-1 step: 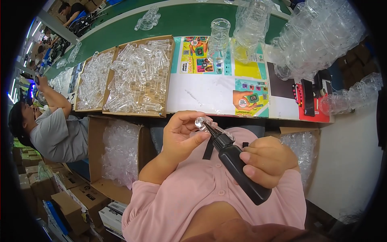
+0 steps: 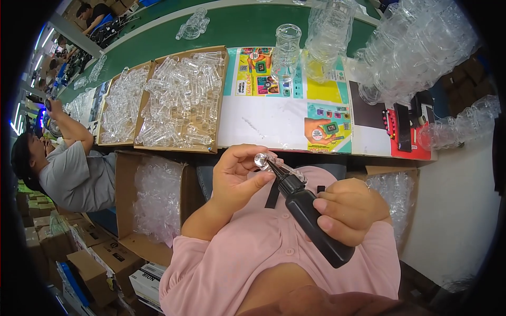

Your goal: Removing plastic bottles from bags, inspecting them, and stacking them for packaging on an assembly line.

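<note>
Head view: left hand (image 2: 238,179) pinches small clear plastic piece (image 2: 262,159) between thumb and fingertips, above lap. Right hand (image 2: 345,210) clenched around black squeeze bottle (image 2: 311,216), nozzle tip touching piece. Both hands close together, just below counter (image 2: 274,126) edge. Cardboard tray (image 2: 182,102) of clear parts behind on counter.

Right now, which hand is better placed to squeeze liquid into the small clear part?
Right hand: it already grips the black squeeze bottle, nozzle touching the clear part pinched in the left hand.
</note>
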Demonstrator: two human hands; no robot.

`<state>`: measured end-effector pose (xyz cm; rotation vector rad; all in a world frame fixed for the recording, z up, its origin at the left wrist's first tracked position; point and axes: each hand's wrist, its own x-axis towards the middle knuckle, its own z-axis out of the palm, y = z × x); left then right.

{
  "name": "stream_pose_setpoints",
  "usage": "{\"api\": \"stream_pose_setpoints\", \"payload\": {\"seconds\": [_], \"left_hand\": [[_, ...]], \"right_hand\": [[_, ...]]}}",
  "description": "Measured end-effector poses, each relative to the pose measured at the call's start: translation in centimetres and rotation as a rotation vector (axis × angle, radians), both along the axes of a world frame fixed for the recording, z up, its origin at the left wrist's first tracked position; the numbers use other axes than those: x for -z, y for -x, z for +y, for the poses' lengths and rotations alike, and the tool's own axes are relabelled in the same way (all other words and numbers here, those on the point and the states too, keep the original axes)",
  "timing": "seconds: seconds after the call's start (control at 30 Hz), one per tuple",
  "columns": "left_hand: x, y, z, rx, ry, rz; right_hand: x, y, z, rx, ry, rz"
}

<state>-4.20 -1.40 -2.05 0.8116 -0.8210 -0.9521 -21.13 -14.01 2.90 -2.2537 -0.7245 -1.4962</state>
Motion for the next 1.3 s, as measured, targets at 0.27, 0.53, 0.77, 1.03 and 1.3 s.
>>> {"api": "stream_pose_setpoints", "payload": {"seconds": [0.27,0.53,0.77,1.03,1.3], "left_hand": [[0.6,-0.1,-0.2,-0.152,-0.013,-0.161],[0.7,-0.6,-0.7,-0.364,0.064,-0.580],[1.7,-1.7,-4.5,-0.381,-0.086,-0.634],[6.8,-7.0,-16.0,-0.569,-0.491,-0.835],[8.4,-8.2,-14.2,-0.685,-0.538,-1.374]], "right_hand": [[-0.3,1.0,-0.2,0.029,0.065,0.191],[-0.5,1.1,-1.0,0.067,-0.244,0.293],[3.2,-2.9,-2.3,0.094,-1.656,-0.233],[9.5,-0.9,-6.7,-0.650,-2.167,-0.203],[10.0,-0.2,-6.9,-0.640,-2.139,-0.175]]}}
